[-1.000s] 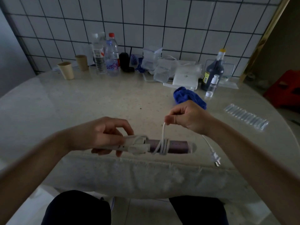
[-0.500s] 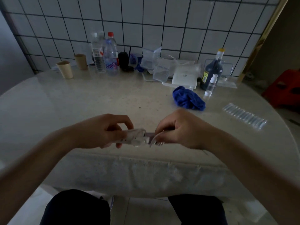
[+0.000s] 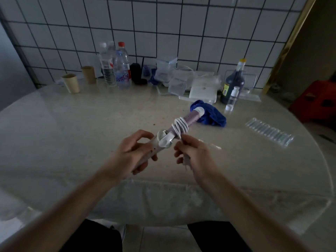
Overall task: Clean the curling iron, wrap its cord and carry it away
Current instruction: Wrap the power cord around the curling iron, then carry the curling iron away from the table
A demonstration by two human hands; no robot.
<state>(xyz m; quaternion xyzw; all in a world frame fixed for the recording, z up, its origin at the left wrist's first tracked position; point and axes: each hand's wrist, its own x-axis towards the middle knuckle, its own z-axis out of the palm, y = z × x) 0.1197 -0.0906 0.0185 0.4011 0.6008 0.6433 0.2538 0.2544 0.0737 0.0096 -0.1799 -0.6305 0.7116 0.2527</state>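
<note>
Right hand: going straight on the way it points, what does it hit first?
Probably the curling iron, at the cord coiled on its barrel, just ahead of the right hand; depth is unclear.

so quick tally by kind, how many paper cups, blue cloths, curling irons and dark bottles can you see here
paper cups: 2
blue cloth: 1
curling iron: 1
dark bottle: 1
total: 5
</note>
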